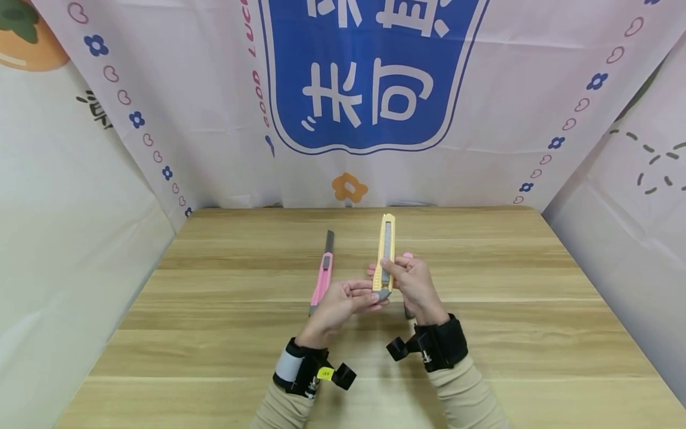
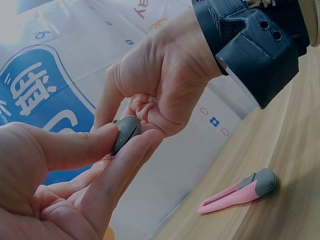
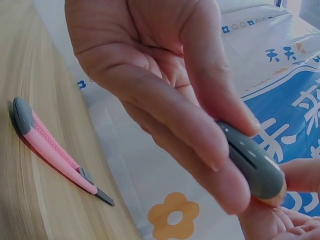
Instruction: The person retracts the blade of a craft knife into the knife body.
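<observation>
A pale yellow utility knife (image 1: 383,247) is held between both hands above the table, its narrow tip pointing away. My left hand (image 1: 343,304) pinches its grey end cap (image 2: 127,134) between thumb and fingers. Higher up, my right hand (image 1: 417,286) grips the yellow body, thumb across the grey slot on its face. No blade shows beyond the tip. Left of the hands lies a pink utility knife (image 1: 324,274) with its dark blade (image 3: 104,197) extended. Another pink utility knife (image 2: 239,192) lies on the table, partly hidden behind the right hand in the head view.
The wood-grain table (image 1: 214,345) reaches back to a printed cloth (image 1: 225,155) hung behind it. Pale cloth panels (image 1: 69,250) flank both sides. Black camera straps (image 1: 442,342) circle both wrists.
</observation>
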Demonstrator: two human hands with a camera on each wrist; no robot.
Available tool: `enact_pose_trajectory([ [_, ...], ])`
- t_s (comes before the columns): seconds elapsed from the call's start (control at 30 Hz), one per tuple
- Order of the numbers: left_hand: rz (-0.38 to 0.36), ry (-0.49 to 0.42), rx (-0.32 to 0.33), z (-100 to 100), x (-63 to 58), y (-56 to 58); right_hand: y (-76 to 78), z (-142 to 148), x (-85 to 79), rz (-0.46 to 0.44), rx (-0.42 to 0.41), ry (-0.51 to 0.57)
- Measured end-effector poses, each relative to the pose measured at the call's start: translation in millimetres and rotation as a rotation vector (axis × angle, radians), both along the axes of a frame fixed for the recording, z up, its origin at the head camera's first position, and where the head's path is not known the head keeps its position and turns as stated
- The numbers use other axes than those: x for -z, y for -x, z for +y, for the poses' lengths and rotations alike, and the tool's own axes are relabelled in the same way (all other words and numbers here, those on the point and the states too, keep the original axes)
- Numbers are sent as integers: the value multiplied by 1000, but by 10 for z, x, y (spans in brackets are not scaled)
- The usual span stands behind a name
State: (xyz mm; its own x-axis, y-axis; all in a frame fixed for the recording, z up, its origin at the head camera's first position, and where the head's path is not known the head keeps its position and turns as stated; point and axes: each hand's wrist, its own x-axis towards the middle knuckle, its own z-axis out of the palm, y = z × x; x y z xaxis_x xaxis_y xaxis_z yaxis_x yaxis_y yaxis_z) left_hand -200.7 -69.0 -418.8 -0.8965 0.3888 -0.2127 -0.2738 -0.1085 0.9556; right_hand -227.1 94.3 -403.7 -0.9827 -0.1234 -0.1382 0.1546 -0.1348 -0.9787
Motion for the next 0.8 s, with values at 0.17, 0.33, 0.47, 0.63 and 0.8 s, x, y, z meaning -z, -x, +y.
enact_pose_trajectory([
  [0.17, 33, -8, 24, -12, 5, 5, 1, 1, 0, 1, -1, 2],
  [0.33, 18, -7, 15, -13, -2, -2, 2, -7, 17, 17, -4, 4],
  [0.47, 18, 0, 7, -17, -4, -2, -2, -5, 13, 16, -6, 17],
  [0.63, 44, -6, 22, -24, -3, 2, -11, 1, -14, -7, -1, 33],
  [0.8, 57, -25, 20, -24, -6, 1, -19, -18, -28, -4, 4, 40],
])
